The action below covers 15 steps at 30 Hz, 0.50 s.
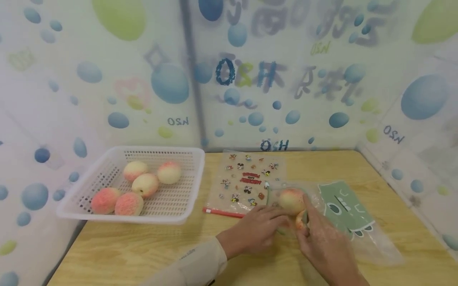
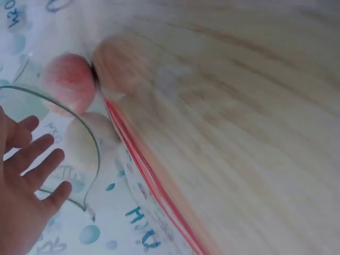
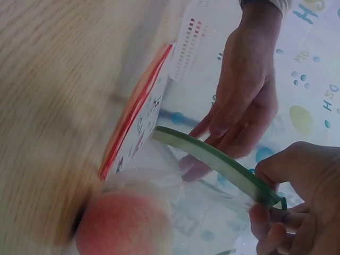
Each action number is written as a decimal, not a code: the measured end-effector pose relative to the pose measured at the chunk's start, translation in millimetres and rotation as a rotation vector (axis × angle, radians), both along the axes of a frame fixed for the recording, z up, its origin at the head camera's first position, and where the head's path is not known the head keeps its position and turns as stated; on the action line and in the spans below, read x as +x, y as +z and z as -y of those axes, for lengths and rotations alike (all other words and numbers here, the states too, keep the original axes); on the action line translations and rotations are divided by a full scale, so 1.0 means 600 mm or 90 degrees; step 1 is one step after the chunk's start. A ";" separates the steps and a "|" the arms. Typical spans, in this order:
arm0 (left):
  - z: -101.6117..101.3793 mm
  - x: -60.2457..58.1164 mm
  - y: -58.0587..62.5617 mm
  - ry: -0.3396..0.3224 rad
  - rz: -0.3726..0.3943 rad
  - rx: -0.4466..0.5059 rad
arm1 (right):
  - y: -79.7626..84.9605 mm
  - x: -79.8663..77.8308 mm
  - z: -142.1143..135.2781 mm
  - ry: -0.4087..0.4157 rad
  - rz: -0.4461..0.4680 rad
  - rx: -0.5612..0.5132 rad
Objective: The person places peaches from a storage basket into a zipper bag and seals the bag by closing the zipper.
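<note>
Light yellow wooden table [image 1: 125, 254], with its grain well visible, fills the lower part of the head view. Nearest on it, the left hand [image 1: 257, 230] is at lower centre, coming from a cream sleeve [image 1: 193, 264] whose small dark lettering is not possible to read. In the left wrist view its fingers are spread apart and grasp nothing. To its right, the right hand [image 1: 327, 244] pinches, between thumb and fingers, the green edge strip [image 3: 212, 154] of a transparent soft plastic bag [image 1: 347, 206]. The bag lies right of centre and carries a green cartoon face with white teeth. Inside it, just beyond the hands, is a round peach [image 1: 291, 200], pale yellow with a pink blush, a little dulled by the film.

At centre, a flat clear bag with a red strip [image 1: 247, 178] shows small cartoon figures; its red letters, upside down, seem to say "MICKEY AND FRIENDS". At left stands a white perforated plastic basket [image 1: 121, 217] with five peaches [image 1: 144, 185], the two front ones strongly pink. Farthest is the white wall [image 1: 229, 115] with blue and green drops; the signs H, 2 and O repeat there, some reversed, and the larger grey writing is too blurred to read.
</note>
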<state>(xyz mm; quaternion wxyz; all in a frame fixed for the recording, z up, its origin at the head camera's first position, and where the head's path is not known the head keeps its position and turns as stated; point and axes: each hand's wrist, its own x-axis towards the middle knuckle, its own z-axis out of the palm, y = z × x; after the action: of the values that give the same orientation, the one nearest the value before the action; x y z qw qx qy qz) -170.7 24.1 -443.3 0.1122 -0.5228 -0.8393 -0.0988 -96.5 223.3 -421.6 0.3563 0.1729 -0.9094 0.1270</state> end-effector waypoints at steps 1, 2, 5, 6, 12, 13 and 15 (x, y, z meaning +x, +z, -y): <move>0.007 0.002 0.002 -0.005 -0.019 0.021 | 0.002 -0.001 -0.001 -0.004 0.000 -0.001; 0.015 0.005 0.003 -0.010 -0.038 0.039 | 0.003 -0.001 -0.001 -0.009 0.004 -0.002; 0.042 0.015 0.003 -0.018 -0.075 0.082 | 0.008 -0.002 -0.003 -0.019 0.018 0.003; 0.052 0.019 0.002 -0.017 -0.079 0.085 | 0.009 -0.002 -0.003 -0.019 0.024 0.006; 0.106 0.039 -0.003 -0.008 -0.074 0.066 | 0.016 -0.001 -0.005 -0.063 0.089 0.038; 0.113 0.041 -0.004 -0.003 -0.069 0.063 | 0.016 -0.001 -0.005 -0.072 0.102 0.040; 0.127 0.045 -0.006 0.011 -0.067 0.063 | 0.017 -0.002 -0.004 -0.076 0.114 0.037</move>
<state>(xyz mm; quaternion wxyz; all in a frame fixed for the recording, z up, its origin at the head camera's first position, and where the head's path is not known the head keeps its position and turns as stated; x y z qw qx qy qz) -143.8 -52.3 -446.9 0.1829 -0.5137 -0.8308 -0.1112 -97.7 225.6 -411.3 0.2753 0.1170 -0.9495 0.0942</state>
